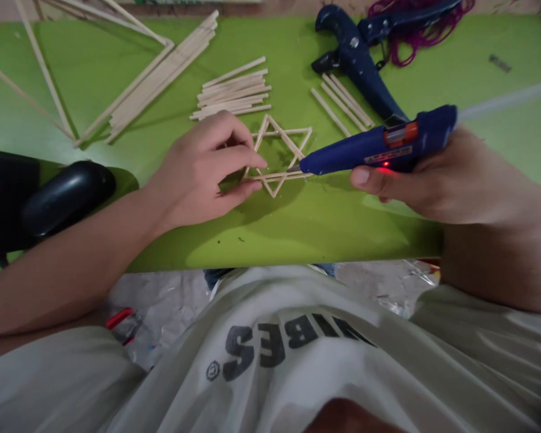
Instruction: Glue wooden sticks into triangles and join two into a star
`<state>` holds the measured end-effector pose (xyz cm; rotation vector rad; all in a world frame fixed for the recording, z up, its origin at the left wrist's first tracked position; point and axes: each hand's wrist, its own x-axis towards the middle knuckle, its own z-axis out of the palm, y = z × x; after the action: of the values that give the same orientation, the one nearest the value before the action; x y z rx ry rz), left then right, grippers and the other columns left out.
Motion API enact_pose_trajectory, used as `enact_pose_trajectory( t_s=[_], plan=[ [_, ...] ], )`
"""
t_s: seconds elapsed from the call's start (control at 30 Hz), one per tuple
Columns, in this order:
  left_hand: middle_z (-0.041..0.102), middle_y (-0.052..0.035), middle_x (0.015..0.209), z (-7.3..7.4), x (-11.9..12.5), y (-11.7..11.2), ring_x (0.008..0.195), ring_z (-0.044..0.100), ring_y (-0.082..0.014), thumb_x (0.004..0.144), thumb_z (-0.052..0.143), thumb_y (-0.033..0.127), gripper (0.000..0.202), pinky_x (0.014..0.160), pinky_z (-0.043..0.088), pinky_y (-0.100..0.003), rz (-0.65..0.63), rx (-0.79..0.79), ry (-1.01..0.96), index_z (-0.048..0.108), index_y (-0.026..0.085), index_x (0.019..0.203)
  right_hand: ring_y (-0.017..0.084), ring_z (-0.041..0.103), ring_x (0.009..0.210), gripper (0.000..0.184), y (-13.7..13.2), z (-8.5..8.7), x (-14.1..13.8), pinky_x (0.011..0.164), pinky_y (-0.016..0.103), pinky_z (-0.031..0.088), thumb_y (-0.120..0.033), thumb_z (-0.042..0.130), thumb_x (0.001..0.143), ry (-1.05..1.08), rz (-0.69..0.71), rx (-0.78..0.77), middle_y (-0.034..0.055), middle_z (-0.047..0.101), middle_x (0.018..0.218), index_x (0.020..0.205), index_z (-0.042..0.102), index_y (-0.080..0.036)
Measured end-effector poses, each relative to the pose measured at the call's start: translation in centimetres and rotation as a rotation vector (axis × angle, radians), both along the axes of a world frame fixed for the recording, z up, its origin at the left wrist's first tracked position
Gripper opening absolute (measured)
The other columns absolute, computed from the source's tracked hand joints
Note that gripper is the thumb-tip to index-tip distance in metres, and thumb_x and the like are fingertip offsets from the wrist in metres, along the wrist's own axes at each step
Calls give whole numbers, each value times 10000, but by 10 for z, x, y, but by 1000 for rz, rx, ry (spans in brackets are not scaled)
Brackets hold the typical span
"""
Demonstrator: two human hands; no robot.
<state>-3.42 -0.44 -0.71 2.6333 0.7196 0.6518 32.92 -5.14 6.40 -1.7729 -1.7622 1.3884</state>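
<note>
A six-pointed star made of thin wooden sticks [285, 137] lies on the green table. My left hand [202, 165] is closed at the star's left side, thumb and fingers pinching it near the left end of its lower bar. Two sticks appear to run side by side along that bar. In my right hand [455, 177] is a blue hot glue gun [351, 151] with a red light glowing on it. Its nozzle points left and meets the star around the lower right crossing; whether fresh glue is there I cannot tell.
Short sticks [234, 90] lie in a pile behind the star, with several more [347, 102] to the right. Long sticks [166, 75] rest at the back left. A dark blue cutter tool [360, 60], purple cord [406, 45] and a black rounded object [70, 195] are around.
</note>
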Motion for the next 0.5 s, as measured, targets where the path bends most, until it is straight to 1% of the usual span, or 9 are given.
enact_pose_trajectory(
  t_s=[0.07,0.17,0.27,0.33,0.43,0.5],
  plan=[
    [723,-110,1373,-1,-2,0,1208,754,-282,1187,721,423,265,993,685,-488,3,6,15,795,257,1381,282,726,846,547,1,-1,0,803,482,669,-806,966,800,14,2,-1,17,635,727,736,714,-325],
    [723,-114,1430,-1,-3,0,1297,757,-288,1207,696,484,334,1081,684,-520,5,4,32,777,234,1414,260,678,797,570,1,-1,-1,812,510,648,-839,968,783,19,-3,-38,17,665,742,741,735,-321],
    [759,-118,1462,0,-2,1,1330,778,-293,1215,677,509,349,1087,700,-534,26,40,51,765,236,1414,240,635,769,605,1,0,-4,849,525,645,-876,978,750,23,-15,-60,11,675,740,728,746,-318],
    [792,-129,1470,1,-2,2,1327,794,-299,1202,693,490,324,1084,717,-546,21,69,43,766,245,1401,231,611,750,610,1,1,-4,853,518,648,-872,988,747,24,-10,-61,9,675,728,722,749,-311],
    [830,-156,1437,1,-1,4,1293,808,-314,1158,754,423,290,1080,729,-564,-8,86,5,770,244,1386,211,563,708,563,0,0,-2,835,500,648,-815,988,800,36,-3,-40,4,686,725,749,766,-301],
    [837,-143,1433,0,-1,4,1289,808,-316,1148,758,401,288,1086,727,-580,-6,77,10,764,272,1405,211,557,699,523,0,0,-1,819,495,650,-801,975,824,25,9,-30,-3,694,732,768,775,-320]
  ],
)
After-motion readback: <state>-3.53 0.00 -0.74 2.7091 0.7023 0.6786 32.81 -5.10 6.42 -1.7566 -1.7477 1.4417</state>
